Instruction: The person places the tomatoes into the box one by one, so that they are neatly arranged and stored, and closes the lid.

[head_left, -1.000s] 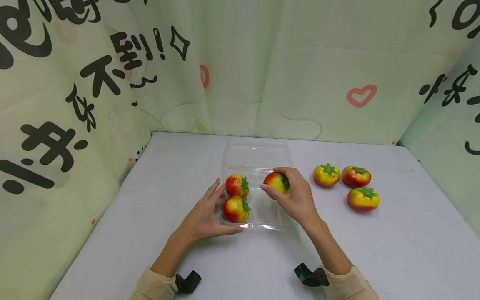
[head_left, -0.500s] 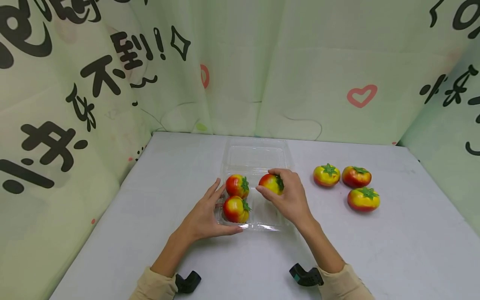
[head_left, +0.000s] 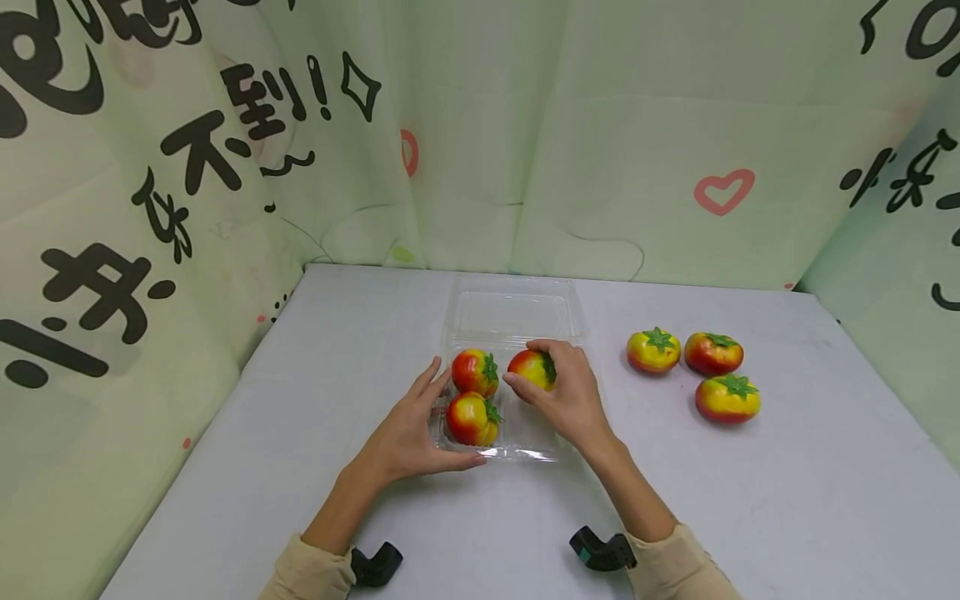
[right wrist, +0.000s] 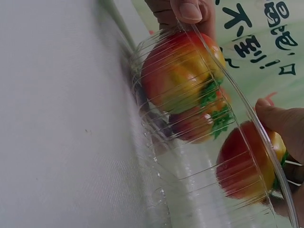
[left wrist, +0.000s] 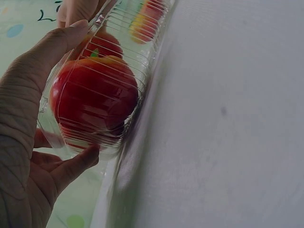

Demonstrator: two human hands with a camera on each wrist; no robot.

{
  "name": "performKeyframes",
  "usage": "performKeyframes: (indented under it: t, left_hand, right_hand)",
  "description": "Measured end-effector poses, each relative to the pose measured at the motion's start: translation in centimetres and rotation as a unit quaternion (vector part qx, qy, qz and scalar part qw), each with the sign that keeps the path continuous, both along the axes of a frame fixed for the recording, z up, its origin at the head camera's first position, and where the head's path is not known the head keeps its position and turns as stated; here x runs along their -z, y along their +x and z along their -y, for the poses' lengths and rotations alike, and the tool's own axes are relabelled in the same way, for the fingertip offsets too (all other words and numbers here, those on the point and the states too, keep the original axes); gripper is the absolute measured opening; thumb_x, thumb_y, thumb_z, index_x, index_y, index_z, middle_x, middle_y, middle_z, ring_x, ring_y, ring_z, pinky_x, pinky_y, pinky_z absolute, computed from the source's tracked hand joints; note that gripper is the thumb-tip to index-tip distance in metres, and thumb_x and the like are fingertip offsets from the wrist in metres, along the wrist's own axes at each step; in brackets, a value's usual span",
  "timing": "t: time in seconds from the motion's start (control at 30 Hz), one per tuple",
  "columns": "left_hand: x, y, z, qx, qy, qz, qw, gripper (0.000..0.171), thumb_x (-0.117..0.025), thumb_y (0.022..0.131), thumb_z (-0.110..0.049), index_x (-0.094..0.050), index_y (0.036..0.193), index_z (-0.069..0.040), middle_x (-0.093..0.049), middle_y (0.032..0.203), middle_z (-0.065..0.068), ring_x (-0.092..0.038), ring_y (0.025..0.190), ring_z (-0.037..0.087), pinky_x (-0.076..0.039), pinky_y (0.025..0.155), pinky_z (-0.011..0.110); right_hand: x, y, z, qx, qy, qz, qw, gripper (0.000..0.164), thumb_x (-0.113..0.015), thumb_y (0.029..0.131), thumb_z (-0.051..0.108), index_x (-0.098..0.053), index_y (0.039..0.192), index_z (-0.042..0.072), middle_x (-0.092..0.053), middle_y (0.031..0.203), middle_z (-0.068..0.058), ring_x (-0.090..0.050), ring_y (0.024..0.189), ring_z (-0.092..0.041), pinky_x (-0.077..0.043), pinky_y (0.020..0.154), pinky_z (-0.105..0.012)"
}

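Note:
A clear plastic clamshell box lies on the table, its lid folded back away from me. Two red-and-yellow tomatoes with green leafy tops, a far tomato and a near tomato, sit along its left side. My left hand holds the box by its left end, thumb at the front rim and fingers along the left wall. In my right hand, thumb and fingers pinch another tomato over the back right of the base. Through the box wall, the right wrist view shows this held tomato.
To the right of the box stand three more tomatoes: a yellowish one, a redder one and a nearer one. A printed curtain encloses the back and sides of the white table.
My right hand has moved left with its tomato, bringing it closer to the two in the box. The left hand and the box have stayed in place.

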State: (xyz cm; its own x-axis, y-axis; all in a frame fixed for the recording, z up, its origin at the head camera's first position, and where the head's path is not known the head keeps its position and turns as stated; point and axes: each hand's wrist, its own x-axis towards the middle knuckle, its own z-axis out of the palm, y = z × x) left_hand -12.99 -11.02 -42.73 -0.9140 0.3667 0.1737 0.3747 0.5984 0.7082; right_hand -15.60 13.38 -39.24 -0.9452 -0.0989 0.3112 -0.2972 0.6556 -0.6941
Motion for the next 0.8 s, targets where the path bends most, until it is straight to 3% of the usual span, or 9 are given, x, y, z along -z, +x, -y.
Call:
performKeyframes:
  t: [0.4, 0.8]
  left_hand:
    - [0.1, -0.1, 0.0, 0.002, -0.001, -0.005, 1.0000, 0.117, -0.091, 0.068, -0.054, -0.036, 0.159, -0.008, -0.024, 0.168, 0.015, -0.049, 0.141, 0.033, -0.048, 0.107, 0.052]
    - [0.1, -0.1, 0.0, 0.001, -0.003, -0.005, 1.0000, 0.117, -0.091, 0.068, -0.054, -0.036, 0.159, -0.008, -0.024, 0.168, 0.015, -0.054, 0.138, 0.031, -0.050, 0.106, 0.050]
  right_hand:
    - [0.7, -0.3, 0.6, 0.000, 0.002, -0.002, 1.000, 0.054, -0.083, 0.087, 0.028, -0.062, 0.130, 0.000, -0.064, 0.128, -0.019, -0.056, 0.112, -0.036, -0.054, 0.094, -0.050]
    - [1.2, -0.7, 0.9, 0.014, 0.010, 0.002, 1.000, 0.051, -0.081, 0.089, 0.026, -0.063, 0.129, 0.000, -0.066, 0.125, -0.018, -0.054, 0.109, -0.036, -0.051, 0.087, -0.047]
